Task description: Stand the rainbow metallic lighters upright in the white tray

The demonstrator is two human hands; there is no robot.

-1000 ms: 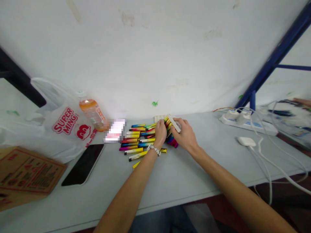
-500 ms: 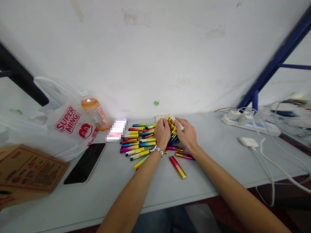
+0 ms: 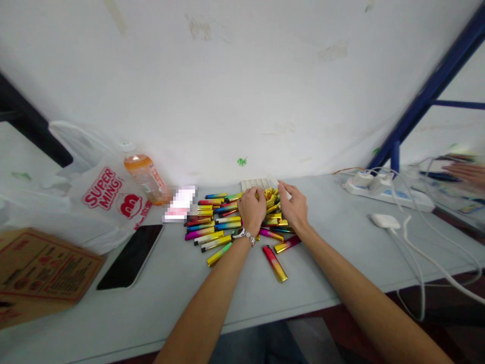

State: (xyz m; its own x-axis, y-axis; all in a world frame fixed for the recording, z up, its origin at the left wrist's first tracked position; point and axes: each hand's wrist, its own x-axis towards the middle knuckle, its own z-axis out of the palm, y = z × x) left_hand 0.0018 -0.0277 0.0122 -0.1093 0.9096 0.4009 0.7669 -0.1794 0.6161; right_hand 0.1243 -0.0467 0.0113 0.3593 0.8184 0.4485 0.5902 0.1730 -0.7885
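Note:
A pile of shiny, multicoloured lighters [image 3: 228,220] lies on the grey table, several of them in rough rows to the left. My left hand [image 3: 252,208], with a watch at the wrist, curls over the gold-ended lighters in the middle; its fingertips are partly hidden. Opposite it, my right hand [image 3: 293,206] is closed on a thin white piece [image 3: 283,190], whose full shape is covered by the fingers. More gold lighters [image 3: 271,201] are bunched between the two hands. Behind them sits a white gridded tray [image 3: 253,184]. One red-and-gold lighter [image 3: 275,264] lies apart, nearer me.
To the left are a black phone [image 3: 131,257], a cardboard box [image 3: 49,275], a white plastic bag [image 3: 102,202] and an orange drink bottle [image 3: 146,174]. On the right lie a power strip [image 3: 390,192] and a white charger [image 3: 385,221] with cables. Another person's hand [image 3: 468,171] shows at far right.
My hands have drawn slightly apart, and more gold lighter ends show below and between them. Another person's blurred hand has come into view at the far right.

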